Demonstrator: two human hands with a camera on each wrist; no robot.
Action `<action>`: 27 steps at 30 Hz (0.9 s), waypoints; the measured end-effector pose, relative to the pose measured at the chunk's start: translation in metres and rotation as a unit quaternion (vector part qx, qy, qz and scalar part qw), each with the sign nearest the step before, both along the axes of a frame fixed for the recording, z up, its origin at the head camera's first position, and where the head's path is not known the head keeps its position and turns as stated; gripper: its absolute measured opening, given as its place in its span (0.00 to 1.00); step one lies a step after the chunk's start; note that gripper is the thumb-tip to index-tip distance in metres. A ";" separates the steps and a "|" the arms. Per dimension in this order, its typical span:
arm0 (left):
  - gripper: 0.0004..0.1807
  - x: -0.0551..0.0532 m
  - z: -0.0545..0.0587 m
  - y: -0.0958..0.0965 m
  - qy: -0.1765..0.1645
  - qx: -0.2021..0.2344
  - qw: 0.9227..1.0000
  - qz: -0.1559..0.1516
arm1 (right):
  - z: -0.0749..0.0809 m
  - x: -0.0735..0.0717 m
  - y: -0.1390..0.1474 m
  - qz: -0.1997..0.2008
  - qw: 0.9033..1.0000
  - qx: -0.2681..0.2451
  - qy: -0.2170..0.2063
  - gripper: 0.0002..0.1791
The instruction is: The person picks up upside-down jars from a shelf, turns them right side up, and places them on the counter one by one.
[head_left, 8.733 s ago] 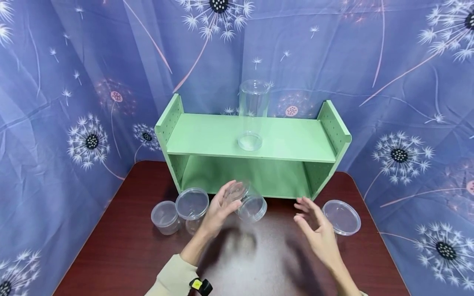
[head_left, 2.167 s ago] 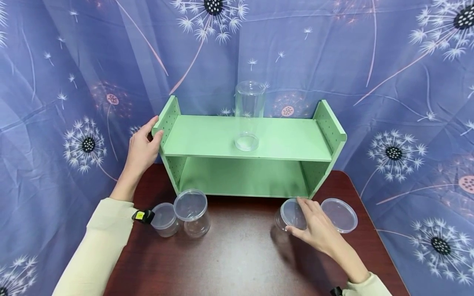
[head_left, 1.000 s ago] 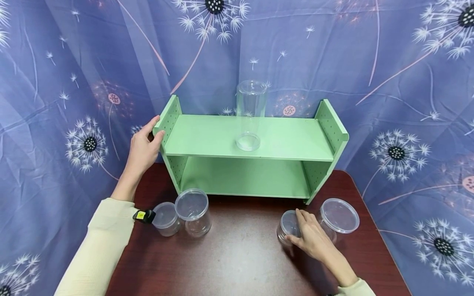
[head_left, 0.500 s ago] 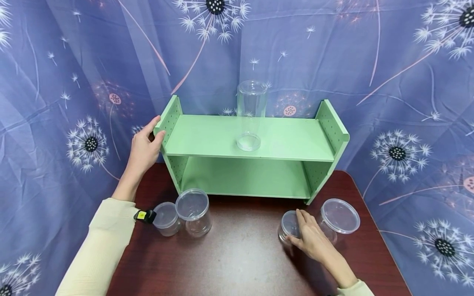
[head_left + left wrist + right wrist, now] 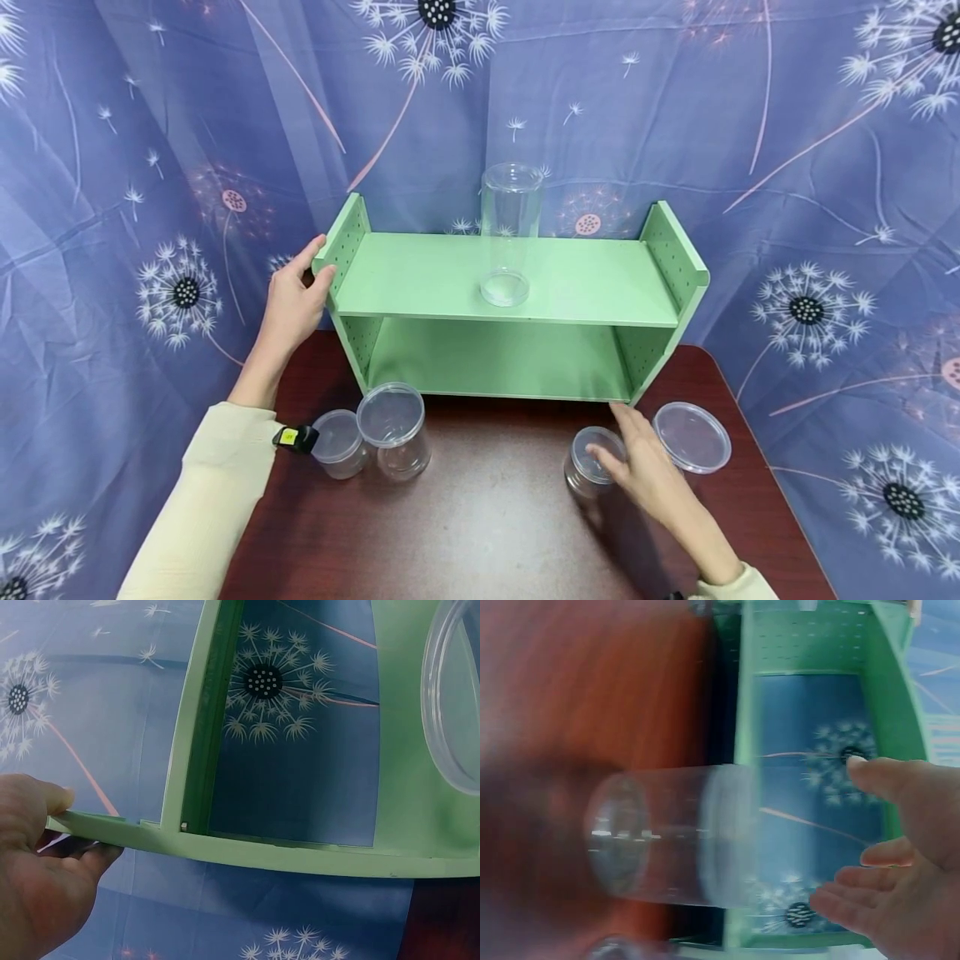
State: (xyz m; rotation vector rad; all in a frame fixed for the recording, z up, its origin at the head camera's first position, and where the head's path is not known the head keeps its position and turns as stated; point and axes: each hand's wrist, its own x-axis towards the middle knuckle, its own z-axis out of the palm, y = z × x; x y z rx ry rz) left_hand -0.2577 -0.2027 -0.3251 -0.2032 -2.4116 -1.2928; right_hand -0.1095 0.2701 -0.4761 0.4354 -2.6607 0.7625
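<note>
My left hand (image 5: pixel 291 304) grips the upper front corner of the left side panel of a green two-tier shelf (image 5: pixel 420 271); in the left wrist view its thumb and fingers (image 5: pixel 58 799) close round the panel's end. A clear lidded jar (image 5: pixel 582 482) stands upright on the table, in front of the shelf's right part. Over and right of it hovers my right hand (image 5: pixel 654 477), fingers spread. The right wrist view shows a gap between that hand (image 5: pixel 907 847) and the jar (image 5: pixel 679 836), blurred there.
One tall clear jar (image 5: pixel 506 287) stands on the upper tier. Two lidded jars, a small one (image 5: pixel 339 450) and a larger one (image 5: pixel 401 454), stand on the dark red table (image 5: pixel 480 533) at left. Another lidded jar (image 5: pixel 693 437) is at far right. Patterned cloth (image 5: pixel 600 108) hangs behind.
My right hand has let go of the jar and risen off it, after setting it slightly nearer the front. Earlier, my left hand left a tilted jar and took hold of the shelf.
</note>
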 end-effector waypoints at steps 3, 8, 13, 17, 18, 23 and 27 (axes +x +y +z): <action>0.29 -0.001 -0.001 0.000 0.000 0.003 1.000 -0.001 | 0.018 -0.004 0.000 -0.010 0.999 -0.036 0.027 0.39; 0.29 -0.001 -0.001 0.000 0.002 -0.007 1.000 0.000 | 0.048 -0.014 0.000 -0.043 0.992 -0.095 0.069 0.33; 0.29 -0.002 -0.001 -0.001 0.006 -0.017 1.000 0.001 | 0.079 -0.028 -0.001 -0.052 0.981 -0.157 0.104 0.32; 0.29 -0.001 -0.001 -0.001 0.003 -0.021 1.000 0.000 | 0.102 -0.040 -0.001 -0.054 0.978 -0.173 0.107 0.32; 0.29 -0.001 0.000 -0.001 0.002 -0.024 1.000 0.000 | 0.108 -0.043 -0.001 -0.053 0.977 -0.176 0.104 0.32; 0.29 -0.001 0.001 0.000 -0.001 -0.042 0.999 0.006 | 0.129 -0.062 -0.002 -0.048 0.977 -0.194 0.074 0.33; 0.30 0.001 0.002 0.000 -0.001 -0.056 0.998 0.010 | 0.141 -0.077 -0.006 -0.043 0.975 -0.212 0.042 0.36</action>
